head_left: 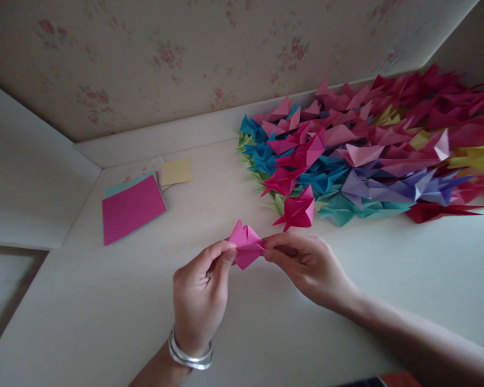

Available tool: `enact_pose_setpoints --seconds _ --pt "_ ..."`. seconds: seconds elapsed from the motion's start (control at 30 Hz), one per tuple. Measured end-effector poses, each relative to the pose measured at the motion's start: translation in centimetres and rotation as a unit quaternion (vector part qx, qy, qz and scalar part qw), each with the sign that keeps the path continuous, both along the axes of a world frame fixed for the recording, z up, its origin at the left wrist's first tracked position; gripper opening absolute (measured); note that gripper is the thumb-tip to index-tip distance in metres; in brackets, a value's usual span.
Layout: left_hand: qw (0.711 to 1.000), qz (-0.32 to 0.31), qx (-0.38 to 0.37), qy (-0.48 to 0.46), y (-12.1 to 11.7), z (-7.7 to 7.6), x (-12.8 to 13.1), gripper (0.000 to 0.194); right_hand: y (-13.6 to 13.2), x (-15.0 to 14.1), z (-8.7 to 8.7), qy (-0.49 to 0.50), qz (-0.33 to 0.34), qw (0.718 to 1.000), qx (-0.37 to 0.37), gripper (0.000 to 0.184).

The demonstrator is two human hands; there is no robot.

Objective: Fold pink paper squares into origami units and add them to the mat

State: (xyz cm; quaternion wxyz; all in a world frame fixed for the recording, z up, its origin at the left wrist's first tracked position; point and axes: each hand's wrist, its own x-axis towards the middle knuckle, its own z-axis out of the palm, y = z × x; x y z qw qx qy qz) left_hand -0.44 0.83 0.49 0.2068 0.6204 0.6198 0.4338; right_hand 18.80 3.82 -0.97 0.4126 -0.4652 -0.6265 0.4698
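A small pink origami crane [247, 248] of folded paper is held above the white table, between my two hands. My left hand [204, 290] pinches its left side with thumb and forefinger; a silver bangle circles that wrist. With thumb and fingertips, my right hand [306, 266] grips the crane's right corner. Just beyond my right hand lies a finished-looking deep pink crane [299, 208], the nearest of a large heap of folded paper cranes [358, 153] in pink, blue, purple, green, yellow and red.
At the left lies a stack of square paper with a magenta sheet [134, 209] on top. A yellow square [177, 171] sits beside it. The floral wall [165, 70] bounds the white table [105, 301] at the back, and a white panel [32, 166] stands at the left.
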Motion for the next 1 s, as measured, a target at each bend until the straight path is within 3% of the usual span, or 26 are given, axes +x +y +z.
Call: enact_pose_setpoints --seconds 0.1,0.27,0.5,0.67,0.77,0.9,1.0 --pt "1.0 0.008 -0.015 -0.024 0.02 -0.12 0.03 0.007 0.12 -0.05 0.17 0.018 0.018 1.0 -0.012 0.006" --pt "0.998 0.013 -0.023 -0.062 -0.14 -0.46 0.14 0.006 0.08 -0.13 0.38 -0.005 0.037 0.999 0.04 0.005" --pt "0.997 -0.023 -0.026 -0.069 -0.07 -0.29 0.44 0.006 -0.09 -0.32 0.06 0.015 0.079 0.997 -0.014 0.012" --pt "0.998 -0.047 -0.04 -0.031 -0.07 0.09 0.54 0.028 -0.23 -0.28 -0.28 0.019 0.064 0.997 -0.032 0.011" --pt "0.997 -0.068 -0.025 0.008 -0.07 0.2 0.38 0.036 -0.18 -0.26 -0.36 0.019 0.048 0.999 0.0 0.009" --pt "0.997 -0.076 -0.003 0.027 0.07 0.37 0.06 0.028 0.03 -0.2 -0.09 0.003 0.041 0.996 0.082 0.012" --pt "0.997 -0.074 -0.005 0.035 0.2 0.37 -0.01 0.027 0.08 -0.12 0.06 -0.004 0.023 0.996 0.081 0.009"
